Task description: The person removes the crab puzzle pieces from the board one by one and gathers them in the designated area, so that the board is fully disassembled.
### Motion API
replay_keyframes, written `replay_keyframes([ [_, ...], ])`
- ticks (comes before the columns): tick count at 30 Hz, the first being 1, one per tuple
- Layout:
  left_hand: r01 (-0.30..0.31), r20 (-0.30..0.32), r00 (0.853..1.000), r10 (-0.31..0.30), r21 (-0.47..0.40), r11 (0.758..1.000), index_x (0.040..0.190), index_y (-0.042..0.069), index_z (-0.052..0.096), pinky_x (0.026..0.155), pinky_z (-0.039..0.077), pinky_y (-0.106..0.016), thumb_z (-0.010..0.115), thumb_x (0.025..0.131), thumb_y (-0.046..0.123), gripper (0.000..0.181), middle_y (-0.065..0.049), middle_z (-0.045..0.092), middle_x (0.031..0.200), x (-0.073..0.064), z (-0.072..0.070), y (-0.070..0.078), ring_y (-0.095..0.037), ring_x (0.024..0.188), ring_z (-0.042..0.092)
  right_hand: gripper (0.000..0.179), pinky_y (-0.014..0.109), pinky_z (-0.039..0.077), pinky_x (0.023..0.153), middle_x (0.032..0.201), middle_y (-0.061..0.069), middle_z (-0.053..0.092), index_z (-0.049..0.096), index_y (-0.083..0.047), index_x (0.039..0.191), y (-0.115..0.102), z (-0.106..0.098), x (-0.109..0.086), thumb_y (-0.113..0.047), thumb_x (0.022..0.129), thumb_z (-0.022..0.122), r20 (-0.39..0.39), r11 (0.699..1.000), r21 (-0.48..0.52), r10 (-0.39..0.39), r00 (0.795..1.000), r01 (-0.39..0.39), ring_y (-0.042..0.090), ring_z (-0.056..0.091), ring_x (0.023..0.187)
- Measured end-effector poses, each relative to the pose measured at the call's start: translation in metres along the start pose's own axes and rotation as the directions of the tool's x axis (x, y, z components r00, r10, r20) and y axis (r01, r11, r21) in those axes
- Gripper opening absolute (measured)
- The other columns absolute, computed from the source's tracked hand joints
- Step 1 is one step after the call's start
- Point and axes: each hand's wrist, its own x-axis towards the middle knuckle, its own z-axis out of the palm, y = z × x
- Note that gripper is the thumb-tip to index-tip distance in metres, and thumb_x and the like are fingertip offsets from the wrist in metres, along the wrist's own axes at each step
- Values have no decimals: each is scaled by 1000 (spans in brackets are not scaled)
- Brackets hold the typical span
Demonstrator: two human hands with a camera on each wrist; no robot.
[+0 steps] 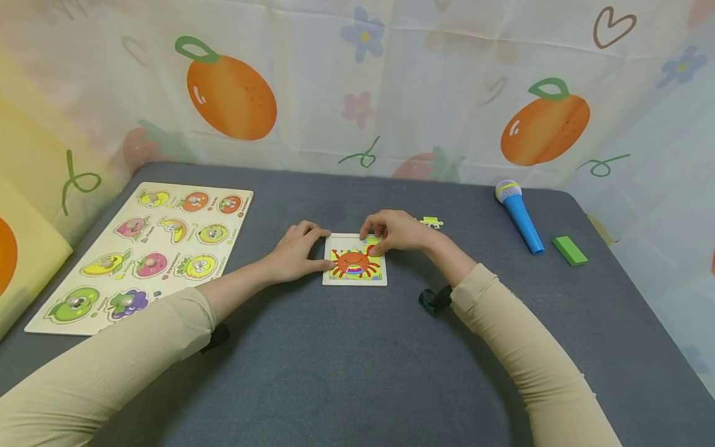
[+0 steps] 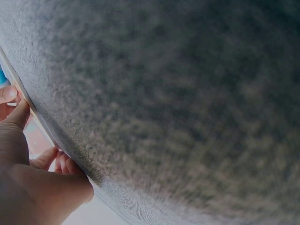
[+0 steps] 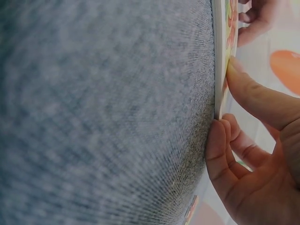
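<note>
A small square crab jigsaw puzzle [image 1: 355, 271] lies flat in its pale wooden tray [image 1: 354, 285], in the middle of the head view. My left hand [image 1: 298, 253] holds the tray at its left side, thumb over the edge and index finger at the far corner. At the upper right of the picture, my right hand [image 1: 398, 231] has thumb and index finger bent around a puzzle piece [image 1: 371, 249] by the crab's raised claw; the fingers cover much of it. In the right wrist view, the right thumb [image 3: 241, 79] presses on the puzzle's face.
A loose yellow-green jigsaw piece [image 1: 432, 221] lies just behind my right hand. On the left is a large fruit knob puzzle board [image 1: 184, 248]. A blue toy microphone [image 1: 522, 217] and a green block [image 1: 570, 251] lie to the right. A patterned cloth [image 1: 318, 81] hangs behind the table.
</note>
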Motion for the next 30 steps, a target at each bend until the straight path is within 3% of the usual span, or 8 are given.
replay_keyframes([
  [22, -1, 0, 1000, 1, 10, 1000, 146, 5, 46, 108, 33, -57, 71, 89, 37, 69, -22, 41, 143, 0, 0, 0, -40, 129, 39, 27, 32, 43, 78, 103, 10, 54, 63, -15, 108, -2, -5, 6, -20, 86, 77, 82, 989, -132, -54, 995, 64, 22, 52, 90],
  [30, -9, -11, 1000, 9, 1, 1000, 144, 4, 46, 105, 35, -57, 71, 89, 37, 69, -23, 42, 142, 2, 1, -2, -40, 126, 40, 30, 32, 40, 76, 106, 11, 54, 62, -16, 115, -2, -6, 6, -18, 88, 75, 115, 986, -142, -73, 991, 89, 21, 48, 90],
])
